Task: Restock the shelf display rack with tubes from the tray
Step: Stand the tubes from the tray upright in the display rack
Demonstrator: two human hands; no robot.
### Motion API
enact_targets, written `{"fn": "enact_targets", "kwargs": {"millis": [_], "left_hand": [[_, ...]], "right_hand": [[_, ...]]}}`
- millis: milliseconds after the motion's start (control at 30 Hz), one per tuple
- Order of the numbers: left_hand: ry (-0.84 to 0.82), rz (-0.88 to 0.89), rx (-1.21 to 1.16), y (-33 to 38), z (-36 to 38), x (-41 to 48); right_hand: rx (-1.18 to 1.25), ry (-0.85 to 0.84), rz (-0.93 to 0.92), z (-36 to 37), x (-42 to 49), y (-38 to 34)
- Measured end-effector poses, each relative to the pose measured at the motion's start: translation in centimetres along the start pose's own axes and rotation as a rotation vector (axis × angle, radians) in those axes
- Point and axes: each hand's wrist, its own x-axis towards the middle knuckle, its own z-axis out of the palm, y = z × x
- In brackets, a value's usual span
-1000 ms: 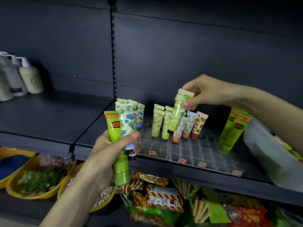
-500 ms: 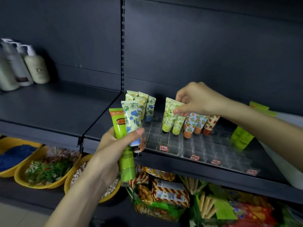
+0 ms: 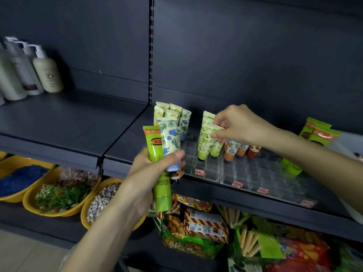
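Observation:
A clear display rack [image 3: 247,173] with many small cells sits on the dark shelf. My left hand [image 3: 149,173] grips a bundle of tubes in front of the rack's left end: a large green tube [image 3: 157,165] and a blue-flowered tube [image 3: 170,140]. My right hand [image 3: 237,126] pinches the top of a green-leaf tube [image 3: 216,142] that stands cap down in the rack beside two like it. Orange-patterned tubes [image 3: 233,151] stand to its right, under my wrist. More floral tubes [image 3: 176,118] stand at the rack's back left.
Green and orange tubes [image 3: 318,134] lean in a white tray [image 3: 349,142] at the far right. Pump bottles [image 3: 47,73] stand at the left of the shelf. Yellow bowls [image 3: 59,197] and snack packs [image 3: 196,226] fill the shelf below.
My right hand lowered the green-leaf tube into the rack beside the other green-leaf tubes and still pinches its top. My left hand kept its bundle about where it was.

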Motion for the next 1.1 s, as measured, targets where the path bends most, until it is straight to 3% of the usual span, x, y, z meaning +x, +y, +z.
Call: {"fn": "enact_targets", "kwargs": {"millis": [933,1100], "left_hand": [[-0.004,-0.010,0.035,-0.4,-0.1,-0.5],[-0.035,-0.009,0.058,-0.6,0.1,-0.7]], "right_hand": [[0.071,-0.050,0.073,0.2,0.8,-0.2],[0.059,0.106,-0.023,-3.7,-0.2,-1.4]]}}
